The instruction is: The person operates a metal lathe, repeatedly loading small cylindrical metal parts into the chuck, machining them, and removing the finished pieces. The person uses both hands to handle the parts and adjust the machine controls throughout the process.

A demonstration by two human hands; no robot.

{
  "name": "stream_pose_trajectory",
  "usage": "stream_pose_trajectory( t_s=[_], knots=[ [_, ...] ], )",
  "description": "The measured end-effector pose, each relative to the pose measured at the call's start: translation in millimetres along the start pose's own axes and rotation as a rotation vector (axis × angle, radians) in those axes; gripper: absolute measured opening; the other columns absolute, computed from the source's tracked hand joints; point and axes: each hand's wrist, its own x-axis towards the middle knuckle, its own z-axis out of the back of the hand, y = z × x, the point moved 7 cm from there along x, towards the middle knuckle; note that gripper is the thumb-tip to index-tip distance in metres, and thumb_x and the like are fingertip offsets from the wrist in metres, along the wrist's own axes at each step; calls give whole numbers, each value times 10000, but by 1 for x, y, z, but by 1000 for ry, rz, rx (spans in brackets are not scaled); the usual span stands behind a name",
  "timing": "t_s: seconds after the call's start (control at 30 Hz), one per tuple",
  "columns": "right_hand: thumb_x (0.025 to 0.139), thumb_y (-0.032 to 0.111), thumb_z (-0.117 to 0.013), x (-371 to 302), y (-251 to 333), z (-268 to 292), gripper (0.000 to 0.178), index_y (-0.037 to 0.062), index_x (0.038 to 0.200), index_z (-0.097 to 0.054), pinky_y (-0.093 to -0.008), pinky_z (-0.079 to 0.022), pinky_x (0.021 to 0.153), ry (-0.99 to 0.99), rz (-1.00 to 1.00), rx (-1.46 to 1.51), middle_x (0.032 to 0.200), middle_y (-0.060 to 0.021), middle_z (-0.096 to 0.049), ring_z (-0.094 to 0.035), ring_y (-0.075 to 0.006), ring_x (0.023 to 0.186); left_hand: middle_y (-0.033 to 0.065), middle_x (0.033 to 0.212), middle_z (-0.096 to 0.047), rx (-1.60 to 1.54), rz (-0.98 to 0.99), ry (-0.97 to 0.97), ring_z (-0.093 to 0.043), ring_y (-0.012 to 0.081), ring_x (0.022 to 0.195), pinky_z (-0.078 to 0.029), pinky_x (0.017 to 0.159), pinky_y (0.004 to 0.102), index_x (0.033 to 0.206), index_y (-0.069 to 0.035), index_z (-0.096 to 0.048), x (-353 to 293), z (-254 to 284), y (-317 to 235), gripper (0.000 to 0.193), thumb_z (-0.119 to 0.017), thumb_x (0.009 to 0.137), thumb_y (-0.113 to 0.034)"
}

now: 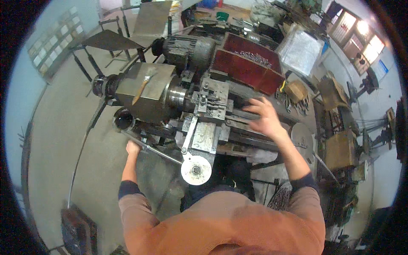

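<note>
My left hand point(133, 148) is closed at a bright metal lever point(159, 153), left of a small lathe; its fingertips are hidden. My right hand point(264, 117) is open, fingers apart and slightly bent, above the lathe bed point(250, 138), with nothing in it. Between my hands is the tool post point(216, 94) on its slide, right of the shiny spindle nose point(177, 97). Nearer me sits a pale round handwheel point(196, 170). A wooden-handled brush point(142, 89) lies on the flat headstock cover point(162, 80).
Behind the tool post stands a dark red tray point(238, 73) with small metal pieces in it. A ribbed motor point(189, 50) is left of it. Hand tools point(291, 100) and a cardboard box point(296, 91) lie to the right. A worn chair point(109, 44) stands at far left.
</note>
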Motion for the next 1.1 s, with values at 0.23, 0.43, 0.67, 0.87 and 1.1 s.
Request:
stream_pose_trajectory(
  t_s=[0.23, 0.43, 0.67, 0.87, 1.1],
  knots=[
    [556, 92, -623, -176, -139, 33, 344, 45, 896, -647, -384, -433, 846, -26, -500, -132, 1007, -148, -605, -538, -336, 962, 148, 887, -622, 427, -186, 10, -600, 318, 824, -470, 682, 441, 845, -94, -628, 43, -14, 36, 161, -537, 726, -153],
    [638, 163, -632, -382, -297, 48, 467, 51, 1085, -554, -399, -456, 772, 140, -1020, -397, 998, -198, -596, -559, -344, 945, 173, 820, -620, 24, -61, -104, -610, 318, 774, -488, 674, 419, 963, -81, -618, -19, 70, 35, 281, -581, 746, -256],
    [673, 229, -617, -478, -372, 34, 247, 25, 805, -659, -427, -480, 716, 405, -1268, -418, 843, -209, -625, -603, -356, 813, 107, 691, -588, -1027, 253, -299, -600, 178, 518, -445, 439, 264, 1001, 54, -561, -56, 148, 2, 397, -595, 821, -298],
    [611, 269, -624, -513, -313, 45, 324, 49, 847, -650, -427, -490, 714, 325, -1409, -569, 872, -167, -640, -615, -357, 819, 121, 707, -566, -1313, 390, -415, -558, 179, 468, -449, 392, 300, 895, 60, -481, -27, 93, -44, 256, -605, 767, -125],
    [600, 269, -581, -492, -227, 29, 375, -14, 842, -627, -424, -462, 782, 135, -1541, -414, 901, -233, -616, -588, -366, 896, 138, 685, -562, -1260, 395, -310, -575, 209, 445, -452, 374, 306, 934, 88, -385, -1, 59, -33, 300, -550, 709, -23]
  ],
)
